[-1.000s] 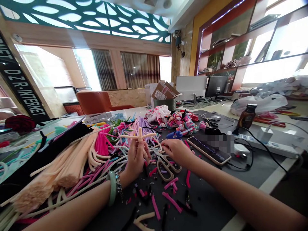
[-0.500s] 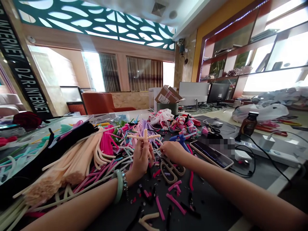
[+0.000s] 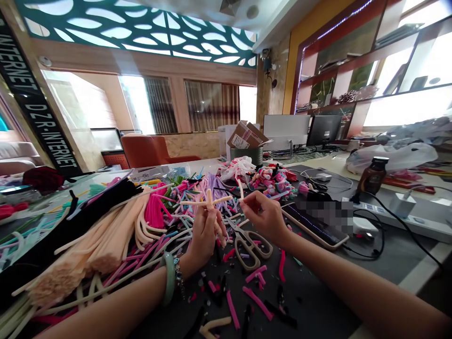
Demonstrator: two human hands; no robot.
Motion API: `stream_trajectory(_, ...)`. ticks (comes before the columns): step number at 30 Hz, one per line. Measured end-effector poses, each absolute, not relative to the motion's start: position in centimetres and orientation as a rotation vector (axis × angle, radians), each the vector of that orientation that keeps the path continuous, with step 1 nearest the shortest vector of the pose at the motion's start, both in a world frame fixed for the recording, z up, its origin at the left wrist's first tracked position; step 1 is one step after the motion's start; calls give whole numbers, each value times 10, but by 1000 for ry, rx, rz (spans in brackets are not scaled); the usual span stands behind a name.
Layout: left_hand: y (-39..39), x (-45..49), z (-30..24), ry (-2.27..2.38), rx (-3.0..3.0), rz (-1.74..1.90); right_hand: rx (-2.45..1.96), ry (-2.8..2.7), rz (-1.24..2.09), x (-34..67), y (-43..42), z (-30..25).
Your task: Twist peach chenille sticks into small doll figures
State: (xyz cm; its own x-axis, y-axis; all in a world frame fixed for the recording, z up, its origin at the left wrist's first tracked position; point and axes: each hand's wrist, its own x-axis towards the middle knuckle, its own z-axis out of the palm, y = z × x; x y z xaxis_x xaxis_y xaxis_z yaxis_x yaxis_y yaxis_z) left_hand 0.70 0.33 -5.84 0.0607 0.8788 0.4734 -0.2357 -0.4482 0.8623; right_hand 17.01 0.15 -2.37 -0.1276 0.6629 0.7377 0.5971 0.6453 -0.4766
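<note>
Head view: a wide look forward and down across a crowded dark work surface [image 3: 310, 301].

Left hand: the left hand [image 3: 203, 238] is raised at lower centre, with a pale green bangle [image 3: 170, 278] and a beaded bracelet [image 3: 178, 275] on its wrist.

Left fingers: the fingers [image 3: 216, 230] are together, clamped on the stem of a peach pipe-cleaner cross [image 3: 209, 201].

Right hand: the right hand [image 3: 264, 217] is raised just right of centre.

Right fingers: the fingers [image 3: 247, 200] are pinched together on a short peach pipe-cleaner piece [image 3: 240, 189].

Held things: the cross stands at frame centre, with the upright piece just beside its right arm, not touching it.

Below the hands: beige-handled scissors [image 3: 249, 247] lie on the surface among cut pink and black pipe-cleaner scraps [image 3: 256, 296].

Left of the hands: a peach pipe-cleaner bundle [image 3: 92, 245], a black bundle [image 3: 88, 214] and a hot-pink bundle [image 3: 153, 209] lie side by side.

Right of the hands: a smartphone [image 3: 314, 226] lies partly blurred, near a white power strip [image 3: 399, 219] and a brown bottle [image 3: 374, 176].

Far end: a cardboard box [image 3: 247, 135] sits on a green bin [image 3: 249, 155], left of a dark monitor [image 3: 323, 130].
</note>
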Motion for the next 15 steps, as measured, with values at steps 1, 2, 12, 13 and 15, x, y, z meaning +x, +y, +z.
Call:
stream_trajectory(1,3,7,-58,690,1441,1538,-947,-1774,140,169,-2,-23)
stream_trajectory(2,2,8,-57,690,1452,1532,-894,-1755,200,168,-4,-23)
stream_trajectory(12,-2,8,-63,631,1502,1543,-803,-1813,460,163,-16,-24)
stream_trajectory(13,-2,7,-65,623,1519,1539,-805,-1819,460,162,-16,-25)
stream_trajectory(15,-2,7,-67,596,1552,1537,-807,-1823,464,161,-17,-25)
